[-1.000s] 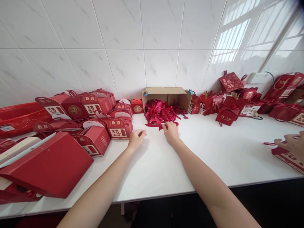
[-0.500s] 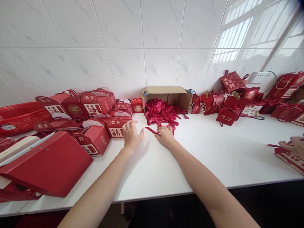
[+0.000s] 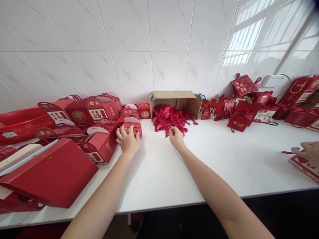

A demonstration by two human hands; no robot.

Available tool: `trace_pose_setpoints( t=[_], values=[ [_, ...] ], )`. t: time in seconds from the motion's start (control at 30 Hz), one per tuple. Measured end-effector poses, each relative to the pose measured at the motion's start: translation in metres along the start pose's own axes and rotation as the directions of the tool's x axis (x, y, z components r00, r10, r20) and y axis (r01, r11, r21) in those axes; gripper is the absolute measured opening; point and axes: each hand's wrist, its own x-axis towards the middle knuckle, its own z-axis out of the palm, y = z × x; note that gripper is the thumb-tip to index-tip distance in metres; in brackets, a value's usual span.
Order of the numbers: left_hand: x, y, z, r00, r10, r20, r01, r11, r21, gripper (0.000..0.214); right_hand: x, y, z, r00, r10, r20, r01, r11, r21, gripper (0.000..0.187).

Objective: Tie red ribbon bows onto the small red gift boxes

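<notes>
My left hand [image 3: 129,142] is closed over a small red gift box [image 3: 137,126] at the near end of the box group. The fingers bend over its front and hide much of that side. At the front edge of a heap of red ribbons [image 3: 163,114], my right hand [image 3: 176,137] has its fingers pinched together on a ribbon [image 3: 167,132]. Most of that ribbon merges with the heap, which spills out of an open cardboard box [image 3: 174,94] lying on its side.
Red gift boxes [image 3: 104,146] crowd the left side, with a large red folded box [image 3: 54,176] nearest me. A red plastic basket [image 3: 25,122] is behind them. Small red gift bags [image 3: 216,109] line the wall. A co-worker's hand [image 3: 309,152] rests on another box [image 3: 304,167] at far right.
My left hand has moved left and down onto the gift box, which has turned. My right hand has shifted slightly right and toward the heap; the loose ribbon strand no longer lies across the table.
</notes>
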Motion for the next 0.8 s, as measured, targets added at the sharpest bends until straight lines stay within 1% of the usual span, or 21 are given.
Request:
trace_pose_setpoints(
  t=[0.1, 0.17, 0.2, 0.27, 0.33, 0.37, 0.43, 0.53, 0.6, 0.67, 0.73, 0.8],
  values=[
    [-0.002, 0.003, 0.002, 0.997, 0.073, 0.002, -0.073, 0.995, -0.072, 0.038, 0.002, 0.001, -0.001, 0.997, 0.022, -0.079, -0.014, 0.995, 0.099, 0.017],
    [-0.003, 0.005, 0.005, 0.982, 0.186, 0.014, -0.181, 0.97, -0.161, 0.036, 0.003, 0.001, -0.001, 0.994, 0.033, -0.105, -0.017, 0.989, 0.149, 0.018],
    [-0.004, 0.006, 0.006, 0.964, 0.264, 0.021, -0.253, 0.942, -0.219, 0.036, 0.003, 0.002, -0.002, 0.992, 0.041, -0.116, -0.021, 0.985, 0.17, 0.019],
    [-0.006, 0.008, 0.007, 0.907, 0.421, 0.023, -0.388, 0.855, -0.344, 0.034, 0.003, 0.002, -0.002, 0.989, 0.06, -0.134, -0.032, 0.978, 0.204, 0.019],
    [-0.008, 0.011, 0.006, 0.857, 0.516, -0.011, -0.472, 0.774, -0.423, 0.031, 0.004, 0.003, -0.003, 0.985, 0.08, -0.151, -0.043, 0.972, 0.233, 0.018],
    [-0.009, 0.012, 0.004, 0.844, 0.534, -0.04, -0.496, 0.752, -0.433, 0.028, 0.004, 0.003, -0.003, 0.983, 0.087, -0.16, -0.046, 0.969, 0.244, 0.018],
    [-0.009, 0.013, 0.002, 0.841, 0.528, -0.12, -0.527, 0.747, -0.405, 0.021, 0.005, 0.004, -0.005, 0.98, 0.094, -0.177, -0.046, 0.965, 0.259, 0.017],
    [-0.008, 0.012, 0.0, 0.862, 0.452, -0.228, -0.506, 0.791, -0.344, 0.011, 0.005, 0.004, -0.009, 0.976, 0.083, -0.199, -0.028, 0.964, 0.264, 0.014],
    [-0.006, 0.009, 0.001, 0.879, 0.415, -0.234, -0.474, 0.811, -0.342, 0.007, 0.005, 0.003, -0.011, 0.975, 0.063, -0.214, -0.005, 0.965, 0.261, 0.014],
    [-0.005, 0.007, 0.002, 0.897, 0.389, -0.21, -0.441, 0.824, -0.356, 0.007, 0.004, 0.002, -0.014, 0.972, 0.039, -0.23, 0.021, 0.967, 0.253, 0.015],
    [-0.004, 0.007, 0.003, 0.927, 0.32, -0.197, -0.373, 0.846, -0.381, 0.019, 0.004, 0.001, -0.015, 0.969, 0.015, -0.249, 0.047, 0.969, 0.241, 0.016],
    [-0.003, 0.006, 0.004, 0.958, 0.217, -0.187, -0.279, 0.859, -0.43, 0.031, 0.004, 0.001, -0.017, 0.963, -0.007, -0.269, 0.071, 0.971, 0.228, 0.017]
  ],
)
